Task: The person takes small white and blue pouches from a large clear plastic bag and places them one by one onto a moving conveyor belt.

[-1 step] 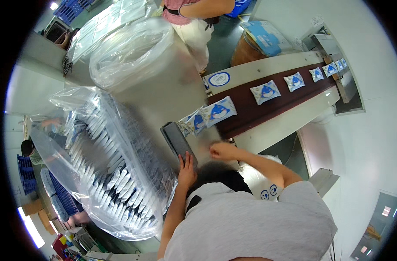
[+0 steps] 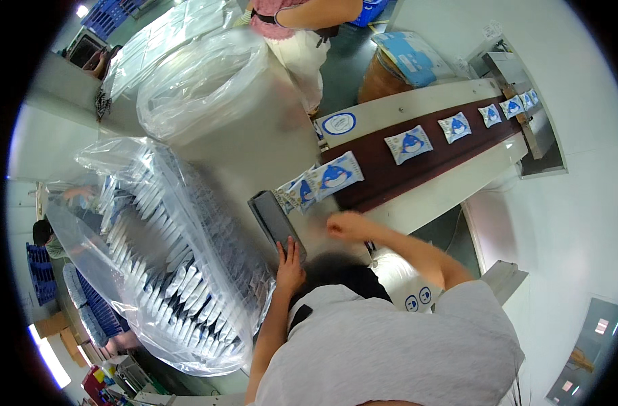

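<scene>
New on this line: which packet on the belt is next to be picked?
Follow the dark brown belt down to its near end. There, the blue-and-white packet lies nearest the right hand. Unlike the evenly spaced single packets further up, it overlaps others bunched beside it.

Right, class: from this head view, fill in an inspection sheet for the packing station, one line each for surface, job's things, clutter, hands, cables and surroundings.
Surface: dark conveyor belt between pale side rails, running toward the upper right.
Job's things: blue-and-white packets lie spaced along the belt; a dark flat tray sits at its near end.
Clutter: large clear bag packed with rows of packets; a second clear bag behind it.
Hands: left hand rests on the tray's near end; right hand hangs blurred near the belt's end, grip unclear.
Cables: nothing seen.
Surroundings: another person stands beyond the belt; blue crates at far left.
</scene>
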A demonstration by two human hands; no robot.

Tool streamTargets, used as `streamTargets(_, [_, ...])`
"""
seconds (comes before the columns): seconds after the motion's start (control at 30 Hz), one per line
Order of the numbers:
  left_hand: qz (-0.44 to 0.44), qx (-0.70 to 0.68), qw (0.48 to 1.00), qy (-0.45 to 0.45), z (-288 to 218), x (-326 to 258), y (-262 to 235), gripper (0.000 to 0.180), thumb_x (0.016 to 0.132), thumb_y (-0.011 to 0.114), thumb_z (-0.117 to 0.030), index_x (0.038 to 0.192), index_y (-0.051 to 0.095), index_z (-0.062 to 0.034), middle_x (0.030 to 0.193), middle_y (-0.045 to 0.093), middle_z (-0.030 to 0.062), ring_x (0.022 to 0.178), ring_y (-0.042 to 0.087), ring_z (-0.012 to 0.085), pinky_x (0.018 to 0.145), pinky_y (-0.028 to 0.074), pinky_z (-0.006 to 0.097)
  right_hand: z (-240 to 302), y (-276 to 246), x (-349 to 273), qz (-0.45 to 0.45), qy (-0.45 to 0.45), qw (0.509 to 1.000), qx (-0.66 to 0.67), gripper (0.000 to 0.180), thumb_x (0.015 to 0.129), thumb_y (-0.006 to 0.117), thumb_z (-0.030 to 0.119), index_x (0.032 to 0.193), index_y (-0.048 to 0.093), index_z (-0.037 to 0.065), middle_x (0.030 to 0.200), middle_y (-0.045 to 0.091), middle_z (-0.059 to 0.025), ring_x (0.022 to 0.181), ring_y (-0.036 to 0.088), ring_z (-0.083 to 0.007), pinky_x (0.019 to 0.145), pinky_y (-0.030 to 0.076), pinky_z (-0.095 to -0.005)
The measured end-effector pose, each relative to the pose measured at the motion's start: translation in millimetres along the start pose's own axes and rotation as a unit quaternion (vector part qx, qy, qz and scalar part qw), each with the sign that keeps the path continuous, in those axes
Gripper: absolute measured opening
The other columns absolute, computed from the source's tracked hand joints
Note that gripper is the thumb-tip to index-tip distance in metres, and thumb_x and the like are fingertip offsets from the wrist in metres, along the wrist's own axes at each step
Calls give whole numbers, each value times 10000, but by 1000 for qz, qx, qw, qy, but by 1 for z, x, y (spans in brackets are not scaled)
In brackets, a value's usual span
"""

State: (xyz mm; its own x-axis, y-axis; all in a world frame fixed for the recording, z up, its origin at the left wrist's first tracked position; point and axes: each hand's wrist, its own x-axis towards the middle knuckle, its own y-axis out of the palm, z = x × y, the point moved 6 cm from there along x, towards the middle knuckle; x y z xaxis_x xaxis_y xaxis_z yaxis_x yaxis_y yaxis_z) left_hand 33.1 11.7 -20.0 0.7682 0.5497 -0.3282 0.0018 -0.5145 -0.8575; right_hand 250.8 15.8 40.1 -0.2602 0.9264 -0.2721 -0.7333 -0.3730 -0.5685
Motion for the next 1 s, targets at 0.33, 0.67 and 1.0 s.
streamTargets(0.33, [-6,-10,1000,10,0,-1,-6,712,735,588,-152,1353,319,79,1493,87,245,1348,19,516,1123,106,505,-210,-292,-69,-194,183,781,-565,264,861,478,174,1102,587,161,1088,602,-41,1054,556,-240,781,462,-501])
streamTargets(0.67, [-19,19,1000,2,1,-6,-9,691,738,578,-145,1339,332,90,1482,153,236,1360,39,482,1131,77,493,-124,-248,44,138,79,926,-342,512,586,774,386,964,628,74,1022,580,-88,1060,512,-288,836,406,-443])
streamTargets(1.0, [-12,60,998,17,6,-3,-2,692,767,568,-167,1352,302,88,1479,145,240,1390,48,391,1131,62,514,-11,-55,190,424,49,869,-249,745,591,821,391,1133,544,-39,1167,563,-223,1079,543,-304,867,439,-355])
